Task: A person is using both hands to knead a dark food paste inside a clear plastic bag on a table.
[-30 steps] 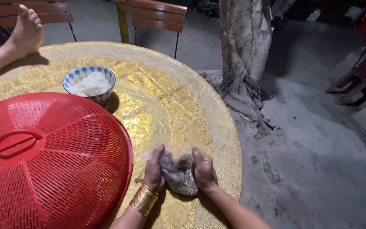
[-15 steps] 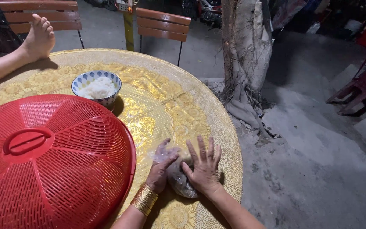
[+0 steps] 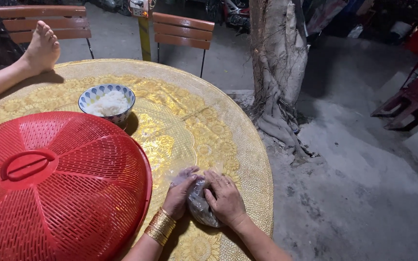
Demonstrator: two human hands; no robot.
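Near the edge of the round table (image 3: 122, 72), closest to the person, a small clear plastic bag (image 3: 200, 209) holding something dark and grey lies pinned between both hands. The left hand (image 3: 180, 193), with gold bangles (image 3: 158, 227) on its wrist, presses on the bag from the left, its fingers (image 3: 186, 173) curled over the bag's upper left corner. The right hand (image 3: 226, 198), a ring on one finger, lies flat over the bag's right half, fingers bent and gripping down onto the plastic. So the bag sits directly under and between the two palms, touching both. Its long axis runs roughly away from the person, tilted a little leftward, with the loose crumpled top end showing just beyond the fingertips. Both hands are equally near; neither is free.

Just to the left, close beside the left forearm, a big red mesh food cover (image 3: 49, 183) with a handle on top rests on the gold patterned cloth. Beyond it stands a blue-and-white bowl of white rice (image 3: 106, 103), well apart from the hands. Farther off, another person's bare foot (image 3: 39, 50) rests on the table's far rim, with wooden chairs (image 3: 182, 31) and a tree trunk (image 3: 276, 63) behind.
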